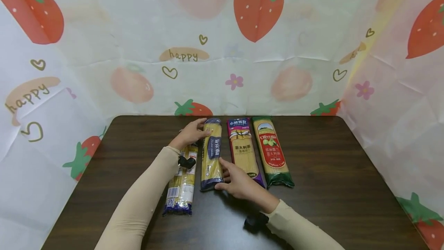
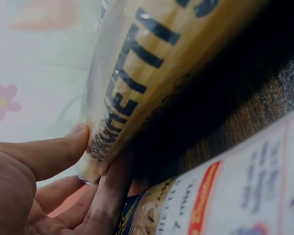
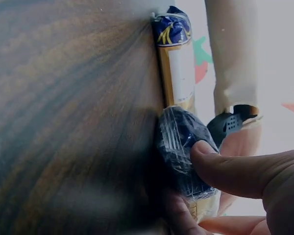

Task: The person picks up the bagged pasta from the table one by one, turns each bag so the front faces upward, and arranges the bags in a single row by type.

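Observation:
Both hands hold a yellow spaghetti pack [image 1: 212, 165] with dark blue ends, the second from the left in the head view. My left hand [image 1: 190, 133] grips its far end; in the left wrist view the thumb [image 2: 63, 152] lies on one side and fingers reach beneath. At the near end my right hand [image 1: 239, 180] pinches the crinkled blue wrapper [image 3: 179, 147], its thumb on top. Under the left forearm lies another spaghetti pack [image 1: 182, 190] with white labels, partly hidden. To the right is a purple pasta pack [image 1: 244, 147], close to the right hand.
A green-ended pasta pack [image 1: 272, 149] with a red label lies at the right of the row. All of them are on a dark wooden table [image 1: 329, 188]. A strawberry-print sheet [image 1: 215, 84] hangs behind the table and along its sides.

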Available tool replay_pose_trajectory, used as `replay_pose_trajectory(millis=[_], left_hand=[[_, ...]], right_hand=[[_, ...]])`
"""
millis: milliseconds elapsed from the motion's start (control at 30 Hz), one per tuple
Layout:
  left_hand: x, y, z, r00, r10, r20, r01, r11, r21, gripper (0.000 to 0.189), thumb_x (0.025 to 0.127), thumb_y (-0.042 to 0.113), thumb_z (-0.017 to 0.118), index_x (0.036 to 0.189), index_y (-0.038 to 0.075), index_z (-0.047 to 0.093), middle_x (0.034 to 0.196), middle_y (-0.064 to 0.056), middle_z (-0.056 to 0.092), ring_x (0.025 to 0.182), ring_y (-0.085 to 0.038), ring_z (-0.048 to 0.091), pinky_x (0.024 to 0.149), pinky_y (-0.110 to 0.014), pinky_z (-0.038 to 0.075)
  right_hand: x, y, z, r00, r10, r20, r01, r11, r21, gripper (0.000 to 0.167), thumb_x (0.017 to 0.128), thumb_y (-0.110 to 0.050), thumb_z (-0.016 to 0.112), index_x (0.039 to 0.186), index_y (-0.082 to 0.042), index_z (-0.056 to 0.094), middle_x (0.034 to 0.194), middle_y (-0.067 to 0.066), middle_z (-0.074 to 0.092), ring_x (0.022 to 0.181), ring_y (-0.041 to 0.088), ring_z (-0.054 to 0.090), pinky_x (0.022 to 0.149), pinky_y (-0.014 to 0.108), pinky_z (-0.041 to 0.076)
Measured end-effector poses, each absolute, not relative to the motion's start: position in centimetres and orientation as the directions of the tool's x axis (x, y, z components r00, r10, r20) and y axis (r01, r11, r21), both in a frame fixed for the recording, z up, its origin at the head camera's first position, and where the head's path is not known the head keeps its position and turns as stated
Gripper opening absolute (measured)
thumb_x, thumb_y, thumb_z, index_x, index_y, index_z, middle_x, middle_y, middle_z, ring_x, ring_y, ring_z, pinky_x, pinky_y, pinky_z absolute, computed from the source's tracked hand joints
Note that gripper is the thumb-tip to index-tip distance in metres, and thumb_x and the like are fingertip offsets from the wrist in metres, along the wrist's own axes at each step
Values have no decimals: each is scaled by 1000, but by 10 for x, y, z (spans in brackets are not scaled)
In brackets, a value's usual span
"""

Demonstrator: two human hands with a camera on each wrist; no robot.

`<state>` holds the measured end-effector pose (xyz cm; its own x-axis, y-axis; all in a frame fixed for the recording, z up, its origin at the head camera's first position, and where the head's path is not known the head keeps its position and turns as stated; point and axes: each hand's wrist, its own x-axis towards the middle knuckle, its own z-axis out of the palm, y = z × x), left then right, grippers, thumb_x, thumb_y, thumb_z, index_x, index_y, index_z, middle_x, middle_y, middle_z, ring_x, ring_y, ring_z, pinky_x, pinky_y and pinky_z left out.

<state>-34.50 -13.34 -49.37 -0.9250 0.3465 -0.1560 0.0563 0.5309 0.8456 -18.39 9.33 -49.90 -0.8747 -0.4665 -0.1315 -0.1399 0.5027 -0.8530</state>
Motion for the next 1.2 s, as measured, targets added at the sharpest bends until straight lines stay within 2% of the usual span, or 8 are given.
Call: replay_pose_trajectory(millis=[133, 367, 567, 700, 900, 1033, 1200], left_hand=[[-342, -132, -493, -924, 352, -147, 65, 526, 848, 74, 111, 22, 64, 171, 6, 24, 168, -27, 37, 147, -46, 47, 114, -60, 47], [-335, -132, -490, -922, 361, -138, 97, 560, 823, 70, 111, 18, 63, 169, -1, 27, 162, -31, 43, 146, -46, 48, 113, -58, 49], [-334, -134, -487, -930, 349, -118, 116, 583, 804, 64, 111, 17, 64, 166, 1, 37, 154, -28, 53, 140, -43, 54, 109, -56, 52], [-335, -139, -485, -932, 353, -82, 154, 590, 792, 57, 111, 18, 64, 162, 3, 45, 153, -24, 56, 141, -41, 54, 110, -56, 51], [-332, -156, -486, -927, 373, -44, 191, 567, 801, 51, 111, 13, 61, 160, 2, 49, 160, -23, 51, 146, -42, 50, 115, -57, 47], [-330, -167, -485, -930, 367, -35, 203, 589, 783, 51, 111, 13, 61, 159, 2, 50, 161, -23, 50, 144, -44, 52, 113, -58, 49], [-329, -179, -487, -928, 372, -38, 243, 678, 694, 51, 110, 16, 64, 157, 0, 52, 161, -26, 48, 144, -46, 50, 113, -62, 46]], right_hand=[[-184, 94, -498, -876, -465, -131, -155, 528, -835, 92, 97, -8, 82, 168, 5, 25, 146, 29, 54, 120, 40, 69, 94, 42, 62], [-181, 93, -500, -891, -439, -118, -176, 573, -800, 91, 93, -9, 86, 165, 6, 33, 132, 22, 55, 118, 36, 68, 94, 40, 62], [-182, 91, -500, -897, -426, -120, -174, 589, -789, 89, 94, -12, 86, 165, 4, 35, 133, 20, 56, 121, 35, 67, 94, 42, 62], [-182, 92, -498, -898, -428, -105, -207, 620, -757, 90, 93, -15, 87, 164, 5, 36, 133, 21, 56, 119, 35, 68, 95, 43, 61], [-174, 90, -492, -887, -456, -68, -292, 670, -683, 93, 92, -25, 90, 163, 7, 38, 144, 27, 52, 121, 34, 63, 103, 51, 56], [-168, 87, -487, -881, -467, -72, -312, 691, -652, 90, 92, -28, 89, 161, 6, 42, 151, 26, 49, 131, 36, 58, 110, 53, 52], [-161, 84, -479, -874, -478, -89, -324, 710, -625, 83, 93, -32, 88, 158, 2, 49, 159, 23, 45, 144, 39, 50, 115, 54, 48]])
